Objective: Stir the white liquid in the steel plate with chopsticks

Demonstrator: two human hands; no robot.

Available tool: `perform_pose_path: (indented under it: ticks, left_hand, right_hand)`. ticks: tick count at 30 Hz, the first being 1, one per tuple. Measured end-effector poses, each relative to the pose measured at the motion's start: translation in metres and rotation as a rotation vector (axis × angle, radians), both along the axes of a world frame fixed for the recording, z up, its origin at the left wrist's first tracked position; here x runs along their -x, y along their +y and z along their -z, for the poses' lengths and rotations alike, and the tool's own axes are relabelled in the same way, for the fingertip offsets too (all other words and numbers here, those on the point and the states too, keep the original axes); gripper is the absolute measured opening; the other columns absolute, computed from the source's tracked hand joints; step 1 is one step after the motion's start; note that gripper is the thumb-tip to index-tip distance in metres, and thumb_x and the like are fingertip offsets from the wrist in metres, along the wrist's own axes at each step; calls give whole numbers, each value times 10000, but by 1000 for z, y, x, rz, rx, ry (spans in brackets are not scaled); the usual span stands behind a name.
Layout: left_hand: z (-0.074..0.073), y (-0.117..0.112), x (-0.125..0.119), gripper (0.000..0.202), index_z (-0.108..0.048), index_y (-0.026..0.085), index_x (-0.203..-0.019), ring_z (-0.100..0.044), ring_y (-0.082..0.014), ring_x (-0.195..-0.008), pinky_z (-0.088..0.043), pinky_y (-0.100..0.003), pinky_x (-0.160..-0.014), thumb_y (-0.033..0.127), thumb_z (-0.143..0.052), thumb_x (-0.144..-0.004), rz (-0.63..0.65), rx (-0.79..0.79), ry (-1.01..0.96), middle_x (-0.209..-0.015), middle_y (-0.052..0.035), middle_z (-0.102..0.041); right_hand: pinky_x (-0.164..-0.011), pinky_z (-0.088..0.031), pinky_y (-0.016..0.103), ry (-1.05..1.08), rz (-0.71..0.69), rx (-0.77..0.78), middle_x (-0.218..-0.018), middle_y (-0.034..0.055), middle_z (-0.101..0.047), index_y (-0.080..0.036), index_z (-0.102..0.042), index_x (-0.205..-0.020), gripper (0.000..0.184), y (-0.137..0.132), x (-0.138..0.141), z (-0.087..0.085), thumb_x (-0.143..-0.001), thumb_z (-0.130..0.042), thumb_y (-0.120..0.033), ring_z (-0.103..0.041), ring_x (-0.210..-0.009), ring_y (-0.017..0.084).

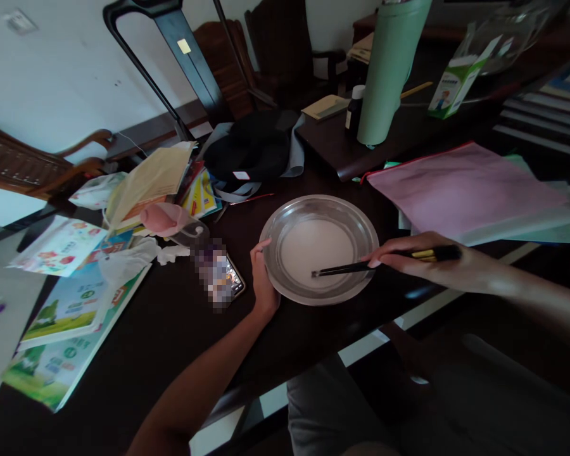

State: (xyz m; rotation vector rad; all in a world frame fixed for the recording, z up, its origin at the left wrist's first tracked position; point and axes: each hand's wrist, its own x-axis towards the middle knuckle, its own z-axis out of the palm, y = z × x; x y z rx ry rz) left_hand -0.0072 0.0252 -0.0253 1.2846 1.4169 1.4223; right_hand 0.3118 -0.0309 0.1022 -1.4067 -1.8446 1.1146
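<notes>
A round, shallow metal basin [323, 206] sits on the dark table in front of me, with a whitish layer [318, 247] in its bottom; whether that is liquid or powder I cannot tell. My left hand [265, 285] grips the basin's left side, thumb at the rim. Black chopsticks [344, 269] with gold bands near their back ends are held in my right hand [422, 266], its fingers closed round them over the right rim. Their tips point left, over the whitish layer. A phone [235, 278], partly blurred out, lies left of my left hand.
Left are a pink-topped bottle [161, 218], tissues [173, 253] and picture books [61, 354]. Behind the basin lies a black bag [251, 142]. A green tumbler [392, 76] and small carton [458, 85] stand at the back right. A pink zip pouch [465, 190] lies right.
</notes>
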Motion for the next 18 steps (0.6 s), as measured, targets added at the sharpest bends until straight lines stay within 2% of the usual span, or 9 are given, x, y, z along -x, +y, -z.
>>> perform_pose_path:
  ticks: [5, 10, 12, 16, 18]
  left_hand:
    - [2, 1, 1, 509, -704, 301, -1158, -632, -247, -1306, -448, -390, -1209, 711, -414, -1070, 21, -27, 25, -1312, -59, -692]
    - [-2, -1, 0, 526, -713, 294, -1175, -638, -258, -1265, -466, -403, -1184, 728, -441, -1056, 6, -12, -9, -1276, -62, -696]
    - [-3, -1, 0, 524, -713, 287, -1187, -640, -259, -1252, -473, -404, -1173, 724, -454, -1055, 12, -8, -13, -1266, -62, -697]
    - [-4, 0, 0, 495, -710, 296, -1183, -634, -259, -1276, -468, -408, -1183, 693, -437, -1072, 9, 2, -4, -1279, -59, -698]
    - [-4, 0, 0, 478, -712, 298, -1172, -629, -259, -1294, -457, -413, -1199, 671, -428, -1081, 1, 19, -4, -1289, -57, -698]
  right_hand:
    - [-910, -665, 384, 47, -2, -29, -1096, 3, -888, -344, -880, -1052, 279, 16, 24, 13, -991, -679, -528, -832, -1046, 261]
    - [-978, -635, 407, 41, 51, -119, -1139, 16, -880, -321, -865, -1062, 291, 31, 23, 19, -995, -662, -519, -818, -1102, 270]
    - [-908, -636, 399, 14, 76, -148, -1097, 28, -880, -306, -859, -1048, 321, 31, 16, 16, -996, -653, -547, -820, -1034, 262]
    - [-615, -568, 354, -98, 157, -135, -978, 21, -864, -326, -863, -1042, 353, 22, -6, 3, -985, -658, -609, -772, -765, 221]
    - [-561, -542, 355, -130, 164, -142, -933, 14, -856, -361, -874, -1038, 333, 14, -17, -3, -980, -671, -618, -756, -725, 227]
